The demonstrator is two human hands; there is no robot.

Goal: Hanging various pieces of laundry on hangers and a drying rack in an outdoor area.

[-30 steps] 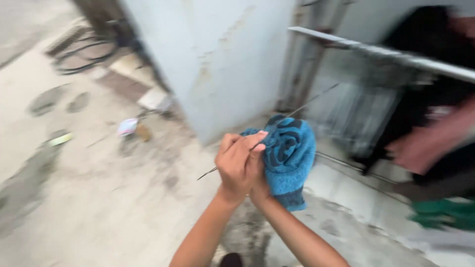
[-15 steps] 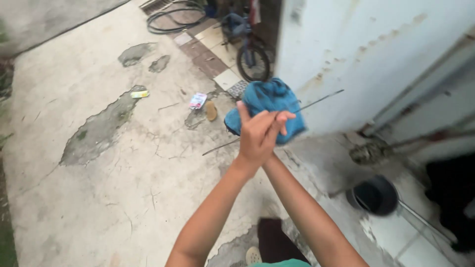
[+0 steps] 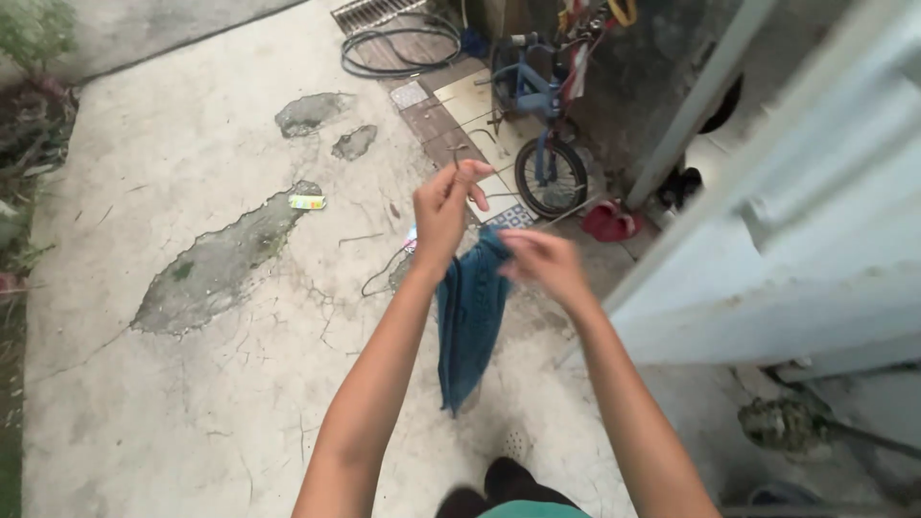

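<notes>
Your left hand [image 3: 446, 206] pinches a thin wire up high, and your right hand [image 3: 542, 264] grips the blue cloth [image 3: 470, 317] — hold both tight and keep the cloth off the ground.

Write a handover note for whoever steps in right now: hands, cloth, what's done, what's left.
Left hand: raised, fingers pinched on something thin, seemingly a wire; too thin to tell for sure.
Right hand: gripping the top of the blue cloth, which hangs down between the arms, off the ground.
Around: cracked concrete floor, small blue bicycle ahead by the wall, coiled hose beyond it, red shoe near the bicycle's wheel.
Done: cloth is lifted and hanging loose.
Left: cloth is not yet hung or put down anywhere.
</notes>
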